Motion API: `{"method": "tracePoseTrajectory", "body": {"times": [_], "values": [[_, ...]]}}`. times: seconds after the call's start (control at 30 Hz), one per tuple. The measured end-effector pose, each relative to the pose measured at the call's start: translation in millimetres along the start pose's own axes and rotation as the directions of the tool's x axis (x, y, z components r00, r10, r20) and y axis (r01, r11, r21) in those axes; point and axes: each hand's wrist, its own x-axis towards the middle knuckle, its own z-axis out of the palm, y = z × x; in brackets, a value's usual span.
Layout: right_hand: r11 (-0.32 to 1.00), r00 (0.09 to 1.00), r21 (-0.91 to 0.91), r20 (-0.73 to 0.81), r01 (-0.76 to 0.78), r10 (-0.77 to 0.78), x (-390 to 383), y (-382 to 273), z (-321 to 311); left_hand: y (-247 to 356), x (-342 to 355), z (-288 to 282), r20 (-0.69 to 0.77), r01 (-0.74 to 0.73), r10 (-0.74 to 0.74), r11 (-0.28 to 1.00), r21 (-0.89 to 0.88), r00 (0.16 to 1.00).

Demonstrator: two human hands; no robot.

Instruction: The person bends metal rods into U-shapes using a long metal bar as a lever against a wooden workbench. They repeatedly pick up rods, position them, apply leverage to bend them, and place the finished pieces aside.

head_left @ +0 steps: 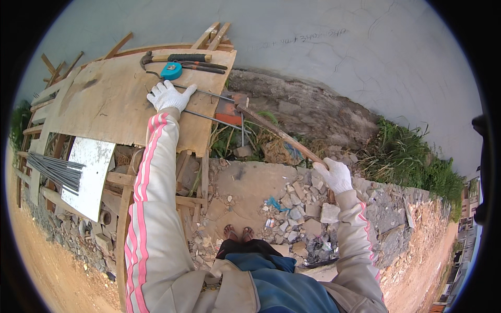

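My left hand (171,97), in a white knit glove, lies with fingers spread on the plywood board (104,112). Under or beside it runs a thin bent steel rod (209,118), two lengths of which stick out past the board's right edge. These reach an orange-red block (228,112) fixed by that edge, where one rod end points toward me. My right hand (335,175), gloved too, is closed round the near end of a long brown bar (279,133). The bar's far end meets the rods at the block; the exact contact is too small to tell.
Above my left hand lie a claw hammer (180,58), a teal tape measure (171,71) and pincers (204,67). A bundle of steel rods (57,169) rests on a white sheet (94,195) at left. Rubble (308,203) covers ground near my feet; a grey wall (323,47) stands beyond.
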Motion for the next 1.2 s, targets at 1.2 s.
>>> {"method": "tracePoseTrajectory", "body": {"times": [1.2], "values": [[0.92, 0.902, -0.032, -0.213, -0.391, 0.376, -171.5, -50.9, 68.5, 2.2, 0.8, -5.1, 0.048, 0.016, -0.017, 1.0, 0.012, 0.999]]}}
